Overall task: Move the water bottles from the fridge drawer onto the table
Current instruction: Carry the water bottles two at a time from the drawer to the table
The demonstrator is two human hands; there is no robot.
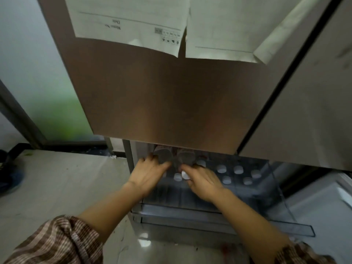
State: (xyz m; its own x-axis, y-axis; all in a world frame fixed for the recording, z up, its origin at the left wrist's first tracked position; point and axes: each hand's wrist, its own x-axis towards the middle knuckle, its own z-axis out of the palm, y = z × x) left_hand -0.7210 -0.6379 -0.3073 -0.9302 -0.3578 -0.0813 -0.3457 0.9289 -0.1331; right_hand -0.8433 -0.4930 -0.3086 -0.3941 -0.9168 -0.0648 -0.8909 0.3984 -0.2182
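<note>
Presently we record, item by item:

1. Fridge drawer (285, 223): clear plastic, pulled out below the brown fridge door (171, 101).
2. Water bottles (238, 169): upright in the drawer, seen from above as white caps, clustered on its right half.
3. Lying bottle (163, 154): grey end toward us, at the drawer's back left, under the door's lower edge. A second lying bottle (186, 154) sits just beside it on the right.
4. Left hand (150, 173): fingers curled round the first lying bottle, gripping it.
5. Right hand (204, 181): fingers bent over a capped bottle (184, 175) near the thumb. The hand is blurred, so we cannot tell whether it grips.
6. Printed papers (133, 21): stuck to the door.
7. Striped sleeves (57, 242): pushed up both forearms.
8. Pale floor (57, 178): left of the fridge.
</note>
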